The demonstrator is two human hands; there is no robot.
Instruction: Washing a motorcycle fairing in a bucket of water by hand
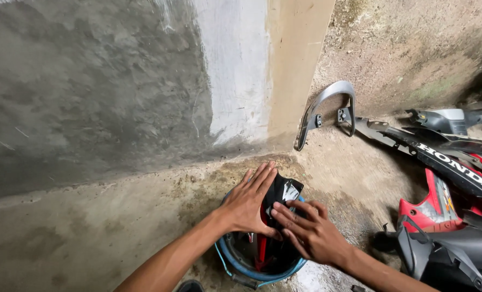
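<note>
Both hands press black-and-red panels (276, 208) into a blue bucket (241, 265) on the concrete floor (89, 232). The left hand (249, 203) lies flat, fingers spread — the right hand (308, 230) pinches a panel's edge (motorcycle bodywork (446, 178) lies nearby).

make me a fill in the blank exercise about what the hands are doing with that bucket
1. Both hands press on a black panel that stands in a ____ bucket.
2. The left hand lies ____ against the panel, fingers spread.
3. A grey grab handle leans against the ____ behind the bucket.
4. Red and black bike panels lie to the ____ of the right hand.

Missing words: blue; flat; wall; right
</note>
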